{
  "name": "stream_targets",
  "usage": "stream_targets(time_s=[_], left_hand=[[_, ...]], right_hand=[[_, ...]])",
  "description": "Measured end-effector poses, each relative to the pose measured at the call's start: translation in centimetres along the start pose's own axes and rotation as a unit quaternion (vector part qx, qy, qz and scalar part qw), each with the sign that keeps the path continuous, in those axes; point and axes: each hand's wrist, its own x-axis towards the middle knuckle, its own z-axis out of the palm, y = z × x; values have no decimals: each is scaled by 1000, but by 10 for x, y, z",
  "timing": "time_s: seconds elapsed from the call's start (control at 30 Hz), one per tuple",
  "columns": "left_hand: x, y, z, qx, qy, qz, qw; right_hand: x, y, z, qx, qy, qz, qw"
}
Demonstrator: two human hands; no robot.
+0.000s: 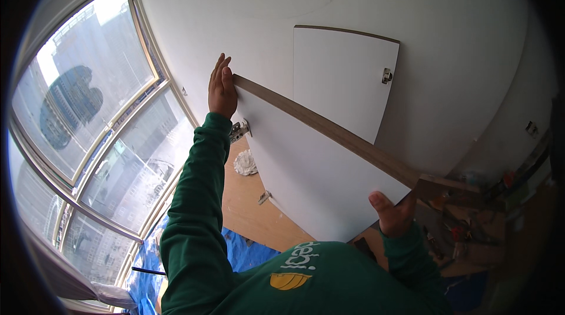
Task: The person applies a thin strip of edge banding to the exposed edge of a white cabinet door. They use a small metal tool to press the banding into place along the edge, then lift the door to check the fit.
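A white cabinet door (306, 162) with a brown edge is tilted up in front of me. My left hand (222, 91) lies against its upper left corner, the fingers stretched out straight and the palm on the edge. At the lower right corner my right hand (394, 214) grips the door, thumb on the white face and the other fingers hidden behind it. Two metal hinges show along the door's left side: an upper hinge (239, 131) near my left wrist and a lower hinge (264, 197).
Another white door panel (344, 74) with a hinge leans on the wall. Brown board (235, 209) and blue sheeting (250, 250) cover the floor, where a crumpled white thing (245, 162) lies. Tools (456, 227) clutter the right. A large window (94, 103) stands at left.
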Motion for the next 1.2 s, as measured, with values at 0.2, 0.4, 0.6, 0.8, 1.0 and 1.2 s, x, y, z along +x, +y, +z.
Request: stream_targets(time_s=[0.2, 0.4, 0.6, 0.8, 1.0, 1.2], left_hand=[[-32, 25, 17, -24, 81, -65, 994], [-86, 80, 34, -33, 47, -58, 997], [-112, 129, 35, -40, 15, -6, 999], [-129, 168, 37, -40, -24, 43, 998], [-146, 203, 45, -38, -36, 113, 992], [-163, 248, 39, -22, -88, 240, 966]], right_hand=[[-3, 5, 0, -29, -3, -54, 998], [-2, 12, -4, -55, -17, -87, 995], [-1, 13, -8, -74, -32, -97, 992], [-2, 11, -8, -59, -27, -82, 995], [2, -1, -3, 52, -38, 6, 998], [6, -13, 2, 63, -35, 23, 997]])
